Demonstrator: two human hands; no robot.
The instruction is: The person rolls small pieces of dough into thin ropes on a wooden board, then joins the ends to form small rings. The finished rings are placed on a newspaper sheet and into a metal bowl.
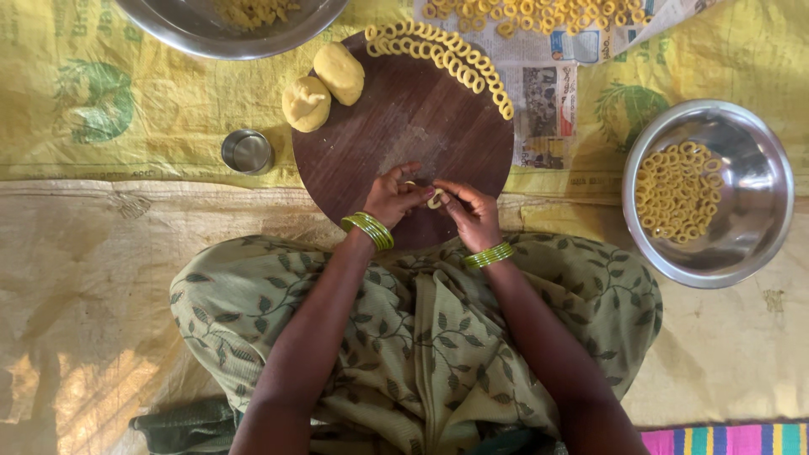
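The person is sitting cross-legged on the floor with a round wooden board [404, 126] lying directly ahead, its near edge at the lap. Both hands are meeting over that near edge. The left hand [392, 198] and the right hand [472, 211] are pinching a small piece of dough [435, 200] between them; each grip is closing on it with thumb and fingertips, the remaining fingers curling loosely.

Key relation: the dough piece is sitting between the two grips, to the right of the left hand and to the left of the right hand, equally close to both. It is too small to give a long axis with certainty; it appears curved, as if being bent round.

Surroundings noted:
- Two dough lumps [324, 84] are resting on the far left of the board, touching one another.
- A row of finished dough rings [451, 55] is curving along the far right rim of the board.
- A steel bowl [754, 211] holding more rings is standing well to the right.
- A small steel cup [247, 152] is standing just left of the board.
- A second bowl [168, 25] is lying at the far left.
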